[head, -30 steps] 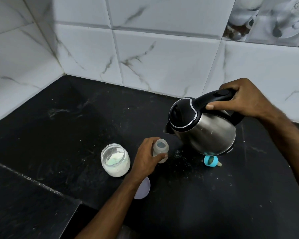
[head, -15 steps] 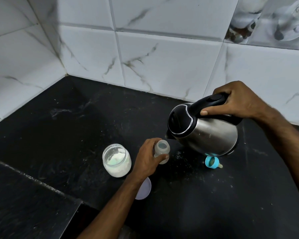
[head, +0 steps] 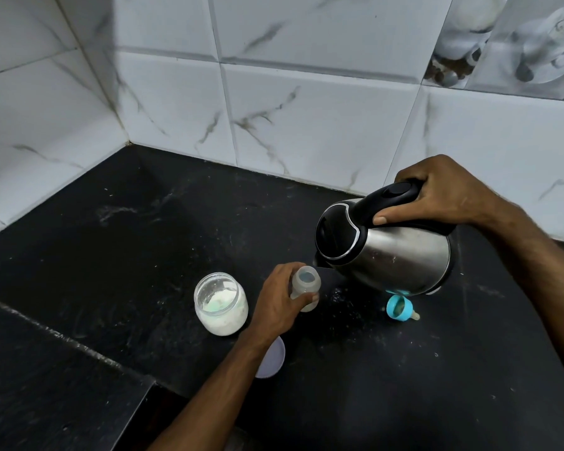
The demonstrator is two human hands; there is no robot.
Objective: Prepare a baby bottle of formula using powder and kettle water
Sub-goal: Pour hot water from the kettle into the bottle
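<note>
We look down on a black stone tabletop (head: 118, 255) set into a corner of white marbled wall tiles (head: 306, 125). Toward the right edge, a steel kettle (head: 401, 255) with a black lid hangs tilted above the surface, its spout just beside the open mouth of the baby bottle (head: 305, 284); we cannot tell whether water is flowing. The right hand (head: 443, 193) has its grip closed around the kettle's black handle, thumb pressed along the underside. The left hand (head: 277, 304) has its grip wrapped around the small translucent bottle, which stands upright near the middle of the tabletop. Just left of that hand sits an open glass jar (head: 221, 304) of white powder. Below the wrist, a pale round lid (head: 272, 359) lies partly hidden by the forearm. Under the kettle's base, a blue teat ring (head: 399, 307) rests on its side on the tabletop.
</note>
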